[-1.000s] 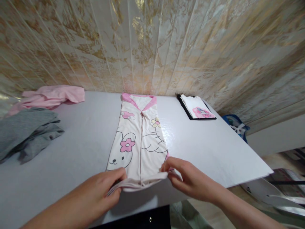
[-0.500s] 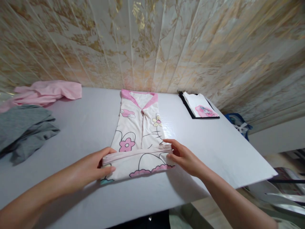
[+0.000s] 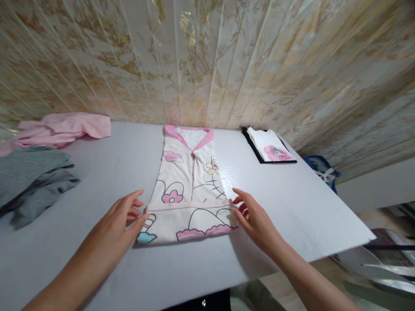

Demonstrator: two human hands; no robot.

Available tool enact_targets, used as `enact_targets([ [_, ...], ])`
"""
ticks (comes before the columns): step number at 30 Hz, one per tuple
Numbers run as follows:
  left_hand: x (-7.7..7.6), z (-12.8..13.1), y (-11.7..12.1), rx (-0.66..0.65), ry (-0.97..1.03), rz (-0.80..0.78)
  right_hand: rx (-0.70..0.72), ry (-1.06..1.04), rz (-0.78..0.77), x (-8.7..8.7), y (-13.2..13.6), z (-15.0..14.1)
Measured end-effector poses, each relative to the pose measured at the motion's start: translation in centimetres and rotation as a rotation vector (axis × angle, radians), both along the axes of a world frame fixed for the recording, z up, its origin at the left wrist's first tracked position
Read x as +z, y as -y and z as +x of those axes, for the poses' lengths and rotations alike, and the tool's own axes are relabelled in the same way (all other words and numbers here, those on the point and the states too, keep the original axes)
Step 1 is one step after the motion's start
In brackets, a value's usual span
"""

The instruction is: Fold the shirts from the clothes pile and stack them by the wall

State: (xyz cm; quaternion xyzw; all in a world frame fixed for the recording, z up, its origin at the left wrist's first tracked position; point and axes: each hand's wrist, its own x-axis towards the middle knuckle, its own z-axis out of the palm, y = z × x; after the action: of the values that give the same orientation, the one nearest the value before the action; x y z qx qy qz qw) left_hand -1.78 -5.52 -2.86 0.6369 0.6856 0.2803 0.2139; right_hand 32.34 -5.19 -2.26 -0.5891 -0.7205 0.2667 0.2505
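A white garment with a pink collar and cartoon prints [image 3: 189,181] lies lengthwise on the white table [image 3: 292,203]. Its near end is folded up over itself, showing pink scalloped trim. My left hand [image 3: 125,216] rests at the fold's left edge, fingers apart and holding nothing. My right hand [image 3: 251,211] hovers at the fold's right edge, fingers spread, also holding nothing.
A pink cloth [image 3: 65,128] and a grey garment [image 3: 30,179] lie heaped at the table's left. A folded white shirt with a pink print on a black piece [image 3: 270,147] sits at the back right. A blue bag [image 3: 320,170] stands beyond the right edge. A marbled wall rises behind.
Both hands gripped the garment's near hem, carried it up and over the body, laid it down as a fold, then let go and opened beside it.
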Motion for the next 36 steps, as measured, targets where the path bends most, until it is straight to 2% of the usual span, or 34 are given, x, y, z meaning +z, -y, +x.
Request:
enact_targets([
  [2, -0.1, 0.0, 1.8, -0.116, -0.135, 0.152, 0.057, 0.077, 0.115, 0.0, 1.3, 0.0],
  [4, -0.3, 0.5, 3.3, -0.323, -0.223, 0.245, 0.200, 0.132, 0.180, -0.2, 2.3, -0.3],
  [6, -0.7, 1.5, 3.8, -0.480, -0.294, 0.312, 0.326, 0.169, 0.225, -0.8, 2.6, -0.9],
  [7, -0.9, 2.0, 3.7, -0.519, -0.321, 0.327, 0.355, 0.187, 0.248, -1.0, 2.6, -1.2],
  [10, -1.0, 3.0, 3.0, -0.533, -0.353, 0.301, 0.346, 0.232, 0.279, -1.5, 2.1, -1.8],
  [12, -0.6, 3.1, 2.9, -0.548, -0.341, 0.225, 0.353, 0.249, 0.247, -1.2, 2.1, -1.9],
  [15, 0.5, 2.3, 3.8, -0.648, -0.279, 0.102, 0.470, 0.214, 0.133, 0.5, 2.6, -1.5],
  [18, 2.1, 1.4, 3.8, -0.726, -0.205, 0.065, 0.584, 0.146, 0.003, 2.9, 2.3, -1.1],
  [20, 3.1, 1.5, 1.8, -0.708, -0.208, 0.049, 0.538, 0.127, 0.015, 4.1, 0.9, -1.2],
  [23, 3.6, 2.7, -3.6, -0.628, -0.276, 0.011, 0.454, 0.169, 0.149, 4.2, -2.5, -2.8],
  [27, 2.0, 5.1, -11.3, -0.580, -0.355, 0.126, 0.417, 0.291, 0.272, 1.2, -6.8, -6.6],
  [30, 0.3, 6.3, -15.6, -0.552, -0.369, 0.195, 0.380, 0.368, 0.308, -1.7, -8.2, -8.7],
  [33, -0.8, 6.8, -18.6, -0.547, -0.362, 0.208, 0.361, 0.390, 0.323, -3.4, -8.3, -9.2],
  [36, -1.2, 6.9, -20.0, -0.549, -0.353, 0.182, 0.363, 0.385, 0.304, -3.6, -8.2, -8.9],
])
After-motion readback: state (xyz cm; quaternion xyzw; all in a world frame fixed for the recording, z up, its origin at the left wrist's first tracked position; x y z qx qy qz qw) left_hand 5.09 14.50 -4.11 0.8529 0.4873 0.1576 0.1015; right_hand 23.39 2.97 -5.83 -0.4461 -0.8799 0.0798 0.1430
